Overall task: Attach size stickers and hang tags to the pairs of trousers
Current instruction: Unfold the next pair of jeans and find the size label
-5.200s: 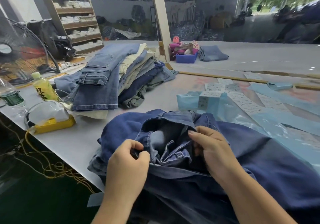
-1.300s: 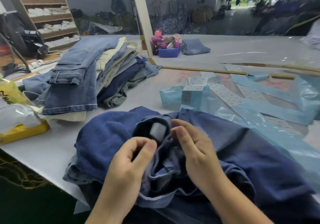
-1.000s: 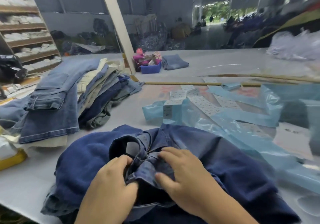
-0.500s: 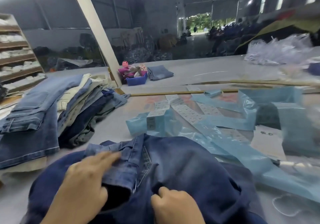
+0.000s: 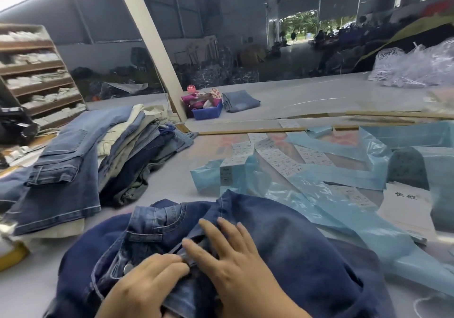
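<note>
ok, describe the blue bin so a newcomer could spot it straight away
Follow the slanted white post down to the far side of the table. At its foot sits the blue bin, beside a folded pair of jeans. It alone is rigid plastic, stuffed with pink and patterned items.

Dark blue jeans (image 5: 294, 256) lie crumpled, waistband and metal button up. Beyond them, strips of white size stickers (image 5: 282, 162) lie flat; to the jeans' left rises a stack of folded trousers (image 5: 81, 162).

Blue bin (image 5: 207, 112) by slanted post (image 5: 152, 44); shelves (image 5: 36, 76) left.
</note>
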`<action>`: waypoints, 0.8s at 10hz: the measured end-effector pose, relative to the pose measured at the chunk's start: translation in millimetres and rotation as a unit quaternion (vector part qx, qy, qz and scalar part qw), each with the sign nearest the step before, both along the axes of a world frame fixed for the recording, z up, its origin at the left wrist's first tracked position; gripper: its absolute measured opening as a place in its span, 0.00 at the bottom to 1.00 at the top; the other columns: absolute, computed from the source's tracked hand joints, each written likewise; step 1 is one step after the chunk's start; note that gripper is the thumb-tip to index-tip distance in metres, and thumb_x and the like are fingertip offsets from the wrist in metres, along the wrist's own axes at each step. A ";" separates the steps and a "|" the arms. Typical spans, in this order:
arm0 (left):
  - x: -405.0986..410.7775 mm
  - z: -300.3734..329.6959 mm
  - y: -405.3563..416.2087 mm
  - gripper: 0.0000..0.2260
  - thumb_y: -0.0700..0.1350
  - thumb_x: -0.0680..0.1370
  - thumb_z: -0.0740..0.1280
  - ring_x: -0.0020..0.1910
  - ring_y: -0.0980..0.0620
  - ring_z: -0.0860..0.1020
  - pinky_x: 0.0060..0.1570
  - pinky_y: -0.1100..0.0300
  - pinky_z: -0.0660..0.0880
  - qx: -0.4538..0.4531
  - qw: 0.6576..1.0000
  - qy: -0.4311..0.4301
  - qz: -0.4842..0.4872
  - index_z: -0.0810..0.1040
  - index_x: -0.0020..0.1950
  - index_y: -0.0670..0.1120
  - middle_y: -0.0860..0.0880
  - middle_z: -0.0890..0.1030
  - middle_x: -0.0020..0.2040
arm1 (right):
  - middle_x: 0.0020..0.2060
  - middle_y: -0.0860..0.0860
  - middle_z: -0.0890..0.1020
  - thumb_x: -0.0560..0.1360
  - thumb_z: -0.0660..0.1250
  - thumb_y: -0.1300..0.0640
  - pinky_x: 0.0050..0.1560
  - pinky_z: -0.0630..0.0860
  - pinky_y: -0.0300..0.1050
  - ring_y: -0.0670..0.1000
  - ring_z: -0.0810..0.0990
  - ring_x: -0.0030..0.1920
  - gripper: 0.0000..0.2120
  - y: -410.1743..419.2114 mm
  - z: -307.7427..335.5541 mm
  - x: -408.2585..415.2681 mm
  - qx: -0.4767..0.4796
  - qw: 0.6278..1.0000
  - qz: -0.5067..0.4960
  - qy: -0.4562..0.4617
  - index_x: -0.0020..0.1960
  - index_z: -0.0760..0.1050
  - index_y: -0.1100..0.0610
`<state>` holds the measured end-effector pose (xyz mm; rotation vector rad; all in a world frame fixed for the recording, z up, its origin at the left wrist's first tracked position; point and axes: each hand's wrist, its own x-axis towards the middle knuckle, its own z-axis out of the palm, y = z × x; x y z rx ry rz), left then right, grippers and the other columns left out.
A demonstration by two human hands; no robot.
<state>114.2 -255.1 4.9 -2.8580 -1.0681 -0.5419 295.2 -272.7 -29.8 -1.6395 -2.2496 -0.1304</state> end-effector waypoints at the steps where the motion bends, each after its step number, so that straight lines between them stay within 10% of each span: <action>1: -35.3 -4.4 21.3 0.13 0.37 0.66 0.73 0.53 0.79 0.72 0.52 0.81 0.68 -0.191 0.958 -0.190 0.097 0.82 0.40 0.55 0.74 0.78 0.49 | 0.51 0.41 0.83 0.65 0.64 0.45 0.63 0.74 0.56 0.48 0.82 0.56 0.17 6.2 -5.6 -0.7 0.034 0.993 0.088 0.069 0.52 0.81 0.43; 3: -66.8 -37.5 55.2 0.11 0.63 0.73 0.65 0.55 0.49 0.76 0.58 0.53 0.68 -0.142 0.868 -0.281 0.384 0.75 0.49 0.58 0.54 0.80 0.53 | 0.33 0.48 0.75 0.78 0.57 0.44 0.46 0.72 0.49 0.54 0.71 0.36 0.16 14.5 -5.6 -12.2 0.038 0.949 0.080 0.302 0.40 0.71 0.54; 5: -62.0 -3.9 86.0 0.41 0.71 0.56 0.71 0.58 0.44 0.75 0.49 0.54 0.68 -0.293 0.814 -0.200 0.459 0.72 0.62 0.50 0.45 0.74 0.62 | 0.29 0.44 0.69 0.78 0.60 0.44 0.33 0.69 0.51 0.49 0.67 0.31 0.17 24.9 2.0 -16.1 0.102 0.919 0.081 0.371 0.38 0.70 0.55; 6: -58.6 2.2 96.4 0.34 0.58 0.67 0.78 0.48 0.48 0.81 0.41 0.56 0.74 -0.382 0.773 -0.261 0.434 0.73 0.67 0.43 0.47 0.82 0.53 | 0.31 0.47 0.74 0.79 0.60 0.45 0.36 0.71 0.52 0.50 0.71 0.34 0.17 31.0 5.2 -20.4 0.111 0.921 0.091 0.362 0.39 0.73 0.57; 8: -47.5 16.4 100.6 0.24 0.36 0.67 0.79 0.40 0.53 0.83 0.37 0.65 0.79 -0.349 0.843 -0.340 0.227 0.78 0.61 0.46 0.49 0.85 0.43 | 0.39 0.44 0.77 0.77 0.64 0.46 0.46 0.72 0.48 0.49 0.73 0.43 0.13 49.6 20.5 -26.1 0.159 0.908 0.054 0.385 0.42 0.76 0.55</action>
